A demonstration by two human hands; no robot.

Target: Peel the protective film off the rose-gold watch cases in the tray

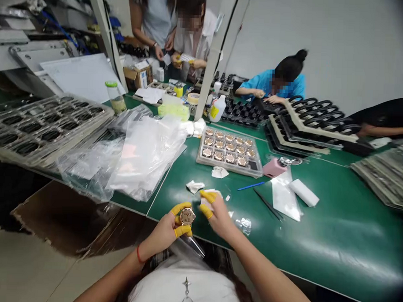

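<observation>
A gold-coloured round watch case (pixel 187 216), its engraved back turned up, is held at the table's front edge by my left hand (pixel 164 229). Yellow finger cots cover the fingertips gripping its rim. To the right, my right hand (pixel 217 215) hovers over the table with thumb and forefinger apart, also in yellow cots. White paper or cloth (pixel 216 194) shows behind and between those fingers; whether they touch it I cannot tell. A crumpled white wipe (pixel 195 186) lies just beyond. Farther back, a clear compartment tray (pixel 229 168) holds several similar gold watch cases.
Plastic bags (pixel 145 153) and a large tray stack (pixel 53 124) occupy the left. A pink pump bottle (pixel 275 167), blue stick (pixel 251 186), black tweezers (pixel 268 203) and white roll (pixel 304 193) lie right. Beyond stand black stacked trays (pixel 308 124); co-workers sit across.
</observation>
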